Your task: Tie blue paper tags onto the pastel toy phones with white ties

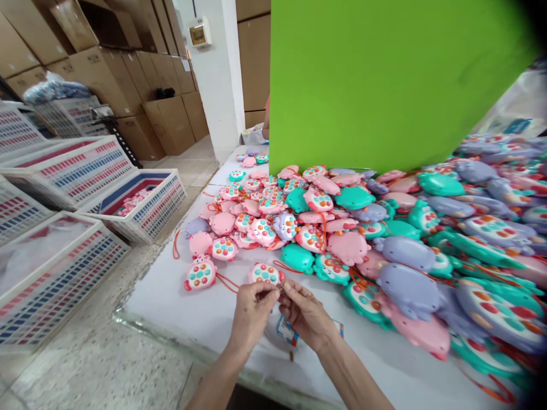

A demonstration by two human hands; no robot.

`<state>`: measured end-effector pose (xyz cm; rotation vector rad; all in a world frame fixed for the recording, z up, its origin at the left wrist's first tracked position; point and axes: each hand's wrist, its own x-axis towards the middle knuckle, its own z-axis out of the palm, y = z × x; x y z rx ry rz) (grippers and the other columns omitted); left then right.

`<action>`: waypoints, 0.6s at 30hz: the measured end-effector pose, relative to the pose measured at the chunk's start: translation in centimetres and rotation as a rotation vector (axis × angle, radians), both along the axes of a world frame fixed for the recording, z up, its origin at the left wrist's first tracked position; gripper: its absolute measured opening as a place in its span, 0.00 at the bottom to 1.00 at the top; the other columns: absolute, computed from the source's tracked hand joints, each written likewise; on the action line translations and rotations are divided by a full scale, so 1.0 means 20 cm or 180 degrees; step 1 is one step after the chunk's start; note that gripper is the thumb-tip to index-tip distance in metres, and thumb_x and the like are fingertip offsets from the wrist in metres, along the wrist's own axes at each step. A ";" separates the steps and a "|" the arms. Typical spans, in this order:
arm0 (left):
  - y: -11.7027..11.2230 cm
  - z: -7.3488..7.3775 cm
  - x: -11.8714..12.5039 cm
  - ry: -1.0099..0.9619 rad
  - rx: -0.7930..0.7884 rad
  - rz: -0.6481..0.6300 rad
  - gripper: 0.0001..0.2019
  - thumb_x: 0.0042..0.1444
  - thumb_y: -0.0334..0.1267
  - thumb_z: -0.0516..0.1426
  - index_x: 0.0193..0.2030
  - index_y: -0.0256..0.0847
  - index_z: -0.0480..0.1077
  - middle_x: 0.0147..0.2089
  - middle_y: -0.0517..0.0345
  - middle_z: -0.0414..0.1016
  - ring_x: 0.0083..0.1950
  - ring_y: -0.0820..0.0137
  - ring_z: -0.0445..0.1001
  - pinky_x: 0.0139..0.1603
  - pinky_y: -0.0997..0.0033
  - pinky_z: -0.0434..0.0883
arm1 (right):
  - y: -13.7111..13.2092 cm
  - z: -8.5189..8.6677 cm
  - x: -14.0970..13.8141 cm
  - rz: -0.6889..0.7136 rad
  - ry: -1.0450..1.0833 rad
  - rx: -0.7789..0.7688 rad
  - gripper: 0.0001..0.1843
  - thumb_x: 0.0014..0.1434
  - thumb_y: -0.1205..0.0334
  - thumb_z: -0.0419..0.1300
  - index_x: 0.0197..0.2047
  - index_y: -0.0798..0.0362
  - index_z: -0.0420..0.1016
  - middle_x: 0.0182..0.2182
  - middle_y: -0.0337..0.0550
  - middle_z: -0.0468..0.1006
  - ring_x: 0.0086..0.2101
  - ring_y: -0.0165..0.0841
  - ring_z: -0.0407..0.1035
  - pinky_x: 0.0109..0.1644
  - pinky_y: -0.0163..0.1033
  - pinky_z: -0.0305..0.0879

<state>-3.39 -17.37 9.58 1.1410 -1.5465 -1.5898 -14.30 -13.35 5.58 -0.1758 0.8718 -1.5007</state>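
My left hand [253, 314] and my right hand [308, 316] meet over the near part of the white table. Their fingertips are pinched together on something small and dark, too small to make out. Just beyond the fingers lies a pink animal-shaped toy [262, 273] with coloured round buttons, partly covered by the hands. Under my right hand a blue-and-white printed card [287, 330] shows in part. To the left, another pink toy [200, 274] lies buttons up, with an orange cord loop [227, 282] beside it.
A large heap of pink, teal and purple toys [346, 247] covers the table's middle and right. A green panel [384, 80] stands behind it. On the floor to the left are white plastic crates [164, 199]; cardboard boxes [106, 74] are stacked behind, near a white pillar [217, 85].
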 end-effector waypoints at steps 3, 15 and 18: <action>0.00 0.00 0.00 -0.0034 -0.0014 -0.0014 0.08 0.47 0.35 0.56 0.29 0.36 0.75 0.24 0.55 0.75 0.27 0.68 0.71 0.27 0.75 0.65 | 0.01 0.00 0.00 -0.0056 0.0026 0.0019 0.12 0.37 0.60 0.70 0.25 0.54 0.74 0.19 0.35 0.74 0.20 0.25 0.68 0.21 0.28 0.62; 0.00 -0.01 0.00 -0.0217 -0.0161 -0.0051 0.08 0.47 0.36 0.55 0.24 0.35 0.73 0.20 0.58 0.69 0.22 0.72 0.64 0.23 0.77 0.60 | 0.03 0.01 0.00 -0.0126 0.0856 -0.0254 0.08 0.40 0.60 0.69 0.26 0.54 0.78 0.19 0.35 0.74 0.21 0.24 0.64 0.27 0.29 0.62; 0.00 -0.02 0.01 -0.0289 -0.0168 -0.0051 0.08 0.47 0.37 0.55 0.26 0.35 0.73 0.20 0.58 0.69 0.23 0.71 0.65 0.24 0.76 0.61 | 0.04 0.00 -0.01 -0.0038 0.1057 -0.0298 0.09 0.42 0.60 0.68 0.29 0.53 0.79 0.22 0.38 0.76 0.25 0.28 0.66 0.32 0.33 0.63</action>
